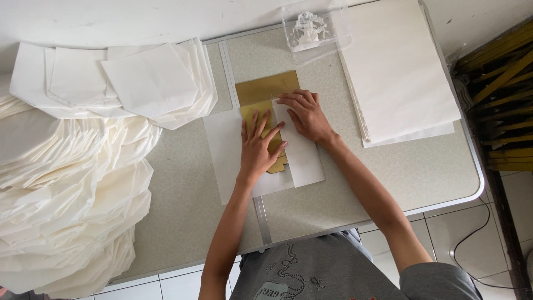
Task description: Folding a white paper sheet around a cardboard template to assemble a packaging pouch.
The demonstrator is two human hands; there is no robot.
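From the head view I log both hands flat on the work at the table's middle; the left hand [259,149] lies open, fingers spread, palm pressing down on a gold template [265,100] that sits on a white paper sheet [225,147]; the right hand [305,115] is also open, fingers extended and close together, pressing a folded flap of that same sheet over the template's right side; neither hand grips anything, both only press.

I note the gold template is partly covered; its upper part shows bare above the hands, a lower corner shows just beside the left wrist; the paper sheet lies across the seam of the folding table [183,183], near its front edge.

To the person's right, well apart from the hands, lies a stack of flat white sheets [400,66]; at the far edge stands a clear plastic box [313,30] with something white inside, touching that stack; I cannot tell what it holds.

To the left, folded white paper pieces [139,80] lie in a fanned heap; beyond them a large pile of folded paper [61,194] overhangs the table's left side; tiled floor [466,233] shows below.
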